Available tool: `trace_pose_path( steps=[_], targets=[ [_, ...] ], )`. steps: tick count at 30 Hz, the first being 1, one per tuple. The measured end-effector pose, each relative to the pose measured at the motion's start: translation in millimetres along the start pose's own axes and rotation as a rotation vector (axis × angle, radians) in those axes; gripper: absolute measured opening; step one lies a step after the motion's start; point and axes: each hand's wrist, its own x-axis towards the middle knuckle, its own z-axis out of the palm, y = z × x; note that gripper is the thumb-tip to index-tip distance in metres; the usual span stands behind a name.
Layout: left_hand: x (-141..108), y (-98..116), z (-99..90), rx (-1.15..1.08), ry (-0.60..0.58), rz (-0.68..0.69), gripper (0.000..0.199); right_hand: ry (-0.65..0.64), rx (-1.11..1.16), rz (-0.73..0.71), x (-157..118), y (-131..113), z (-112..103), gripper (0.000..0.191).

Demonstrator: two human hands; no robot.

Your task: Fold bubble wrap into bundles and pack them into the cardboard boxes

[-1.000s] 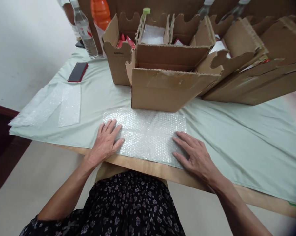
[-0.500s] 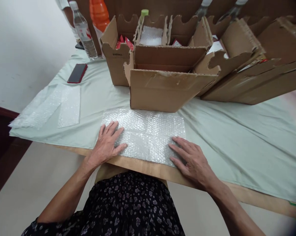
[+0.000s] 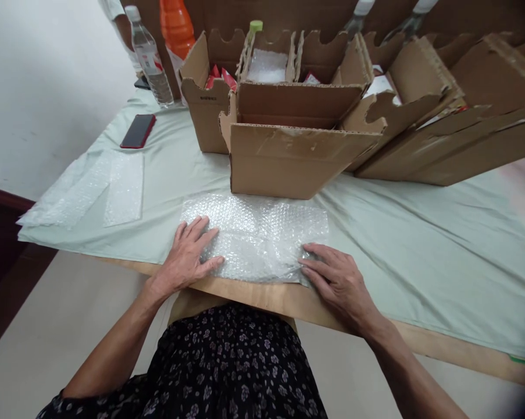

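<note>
Head view: bubble wrap sheet (image 3: pixel 262 238) flat between hands; left hand (image 3: pixel 187 256) spread, pressing left end, right hand (image 3: pixel 336 279) on right edge, unclear whether pinching; cardboard box (image 3: pixel 297 160) just beyond.

Tablecloth (image 3: pixel 419 250), centre and right: pale mint green. Boxes (image 3: pixel 297 163), upper centre and right: plain brown. Phone (image 3: pixel 136 131), upper left: black face, red edge. Bottle (image 3: pixel 177 29), top left: orange. Garment (image 3: pixel 236 361), bottom centre: black, small pale flowers. Wall (image 3: pixel 39 75), upper left: white.
</note>
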Motion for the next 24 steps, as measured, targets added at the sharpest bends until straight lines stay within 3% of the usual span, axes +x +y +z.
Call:
trace_pose_path(
  steps=[5,11,15,19,24],
  targets=[
    [-10.1,-6.0,-18.6,-0.141,-0.083,0.01,0.073,-0.075,0.251,0.145,9.0,2.0,-16.2,0.027],
    [-22.9,-23.0,-34.3,-0.222,-0.156,0.094,0.084,-0.171,0.609,0.564,23.7,4.7,-32.7,0.04],
    [-25.2,-28.9,-34.5,-0.199,-0.147,0.124,0.079,-0.128,0.745,0.73,34.1,12.8,-30.7,0.051],
    [-26.7,-21.6,-29.7,-0.117,-0.151,0.159,0.076,-0.124,0.783,0.724,38.5,16.8,-29.0,0.051],
    [-32.1,-9.5,-19.5,-0.077,-0.088,0.199,0.071,-0.258,0.688,0.48,34.3,10.7,-36.9,0.035]
  ],
)
